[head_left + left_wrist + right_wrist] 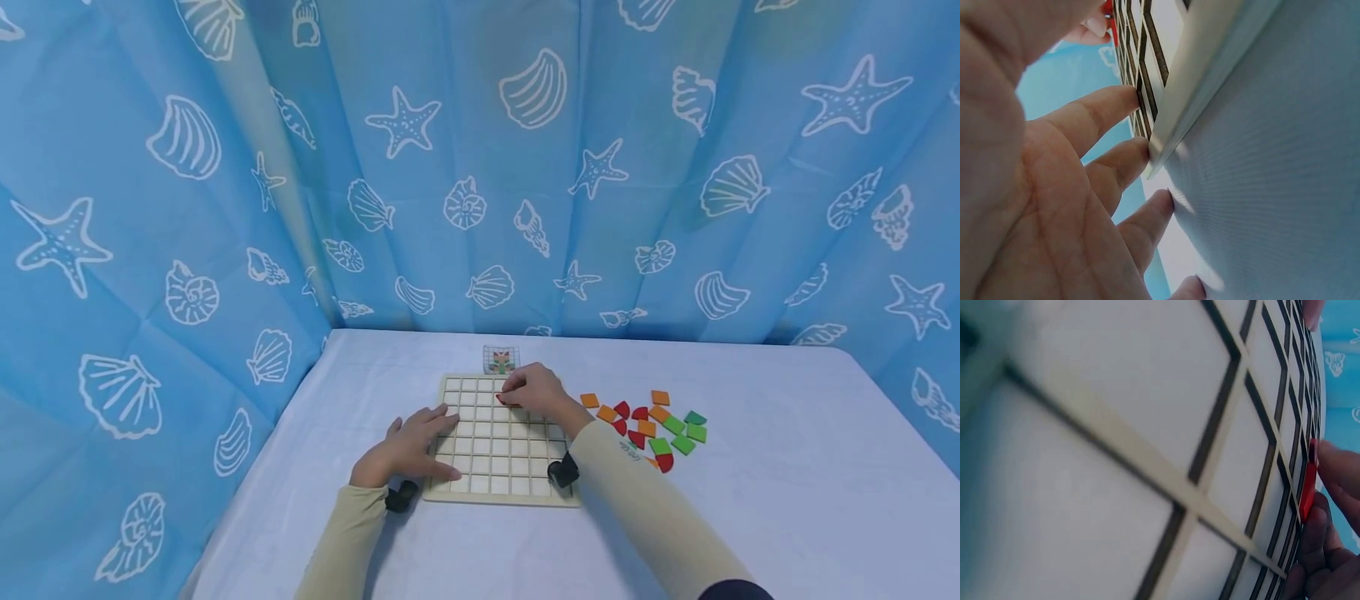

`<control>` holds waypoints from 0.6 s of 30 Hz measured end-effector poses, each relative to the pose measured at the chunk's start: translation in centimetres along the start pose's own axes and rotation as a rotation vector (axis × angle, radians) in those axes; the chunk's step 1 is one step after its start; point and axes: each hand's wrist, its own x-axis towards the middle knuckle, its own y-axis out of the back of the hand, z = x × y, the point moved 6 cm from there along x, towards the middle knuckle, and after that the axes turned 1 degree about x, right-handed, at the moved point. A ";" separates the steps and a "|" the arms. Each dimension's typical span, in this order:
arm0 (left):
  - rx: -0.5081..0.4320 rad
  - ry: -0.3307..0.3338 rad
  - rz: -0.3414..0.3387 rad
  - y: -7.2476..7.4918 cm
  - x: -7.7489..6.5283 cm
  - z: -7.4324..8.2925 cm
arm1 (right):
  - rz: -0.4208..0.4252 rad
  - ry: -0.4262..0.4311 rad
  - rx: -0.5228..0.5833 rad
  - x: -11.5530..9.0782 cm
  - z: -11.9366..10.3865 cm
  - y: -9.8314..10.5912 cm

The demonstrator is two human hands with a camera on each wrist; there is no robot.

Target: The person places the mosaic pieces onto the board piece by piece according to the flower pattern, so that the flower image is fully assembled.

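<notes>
A square wooden grid board (501, 502) with white cells lies on the white-covered table. My left hand (405, 448) rests spread at its left edge; in the left wrist view its straight fingers (1094, 119) touch the rim and the cloth. Near the top of the board, my right hand (542, 392) pinches a small red piece (1309, 484) between thumb and fingers. That piece is at the grid's surface; whether it sits inside a cell I cannot tell. Most of it is covered by the fingers in the head view.
To the right of the board lie several loose flat pieces: orange squares (660, 397), green ones (683, 444) and red rounded ones (665, 462). A small pattern card (501, 359) lies behind the board. A blue shell-print curtain (465, 167) hangs at the table's back.
</notes>
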 end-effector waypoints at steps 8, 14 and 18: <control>-0.008 0.005 -0.001 0.0 0.0 0.0 | -0.034 0.010 0.000 0.2 0.3 -0.1; -0.004 0.000 -0.003 -0.2 0.1 -0.1 | -0.009 -0.003 -0.049 0.2 0.1 -0.1; -0.003 -0.004 -0.001 0.0 0.2 0.0 | -0.004 -0.004 -0.073 0.2 -0.2 0.0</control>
